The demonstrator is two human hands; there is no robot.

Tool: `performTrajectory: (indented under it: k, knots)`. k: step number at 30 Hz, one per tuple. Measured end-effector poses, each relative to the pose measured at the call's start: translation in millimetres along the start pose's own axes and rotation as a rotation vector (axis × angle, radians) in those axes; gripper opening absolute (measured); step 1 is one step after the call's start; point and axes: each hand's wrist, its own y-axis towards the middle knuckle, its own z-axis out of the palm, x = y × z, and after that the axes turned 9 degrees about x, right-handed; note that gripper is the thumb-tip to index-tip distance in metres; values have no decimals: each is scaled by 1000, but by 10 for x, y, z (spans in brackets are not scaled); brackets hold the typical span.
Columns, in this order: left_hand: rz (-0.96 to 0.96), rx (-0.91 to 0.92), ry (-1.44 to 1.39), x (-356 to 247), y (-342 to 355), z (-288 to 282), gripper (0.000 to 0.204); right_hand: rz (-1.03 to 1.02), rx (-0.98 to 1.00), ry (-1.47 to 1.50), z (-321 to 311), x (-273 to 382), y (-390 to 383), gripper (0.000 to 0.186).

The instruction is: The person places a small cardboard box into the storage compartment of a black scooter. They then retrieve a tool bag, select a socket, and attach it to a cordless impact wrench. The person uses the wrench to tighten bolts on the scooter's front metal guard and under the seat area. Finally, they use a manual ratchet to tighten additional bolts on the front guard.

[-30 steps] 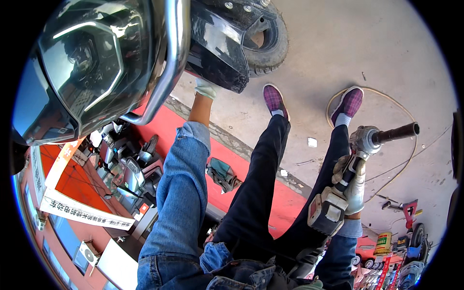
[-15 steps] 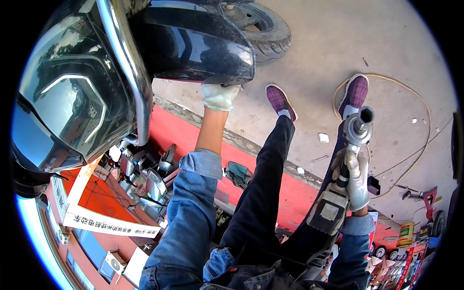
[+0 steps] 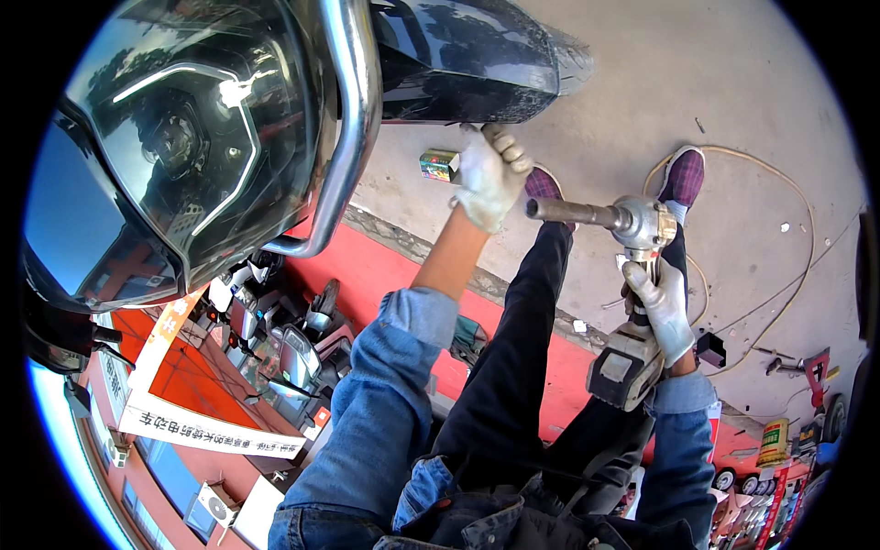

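Wrapping round the handle of a grey-and-black cordless wrench with a long metal socket (image 3: 647, 223), the white-gloved fingers of the right hand (image 3: 666, 313) hold it below and right of the glossy black fender (image 3: 477, 64); curled at the fender's lower edge, the white-gloved left hand (image 3: 490, 179) may or may not grip it, I cannot tell; a small green-and-yellow box (image 3: 440, 165) sits below the fender, a curved silver metal bar (image 3: 362, 92) left of it
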Motion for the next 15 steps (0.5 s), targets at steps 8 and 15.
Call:
performTrajectory:
  k: [8,15]
  knots:
    - [645,-264,1861,-1051,-1916,767,17,123,135,-179,408,-218,960,49]
    - [760,2,3073,-1436,-1861,1229,39,26,301,-174,1117,-271,1648,50]
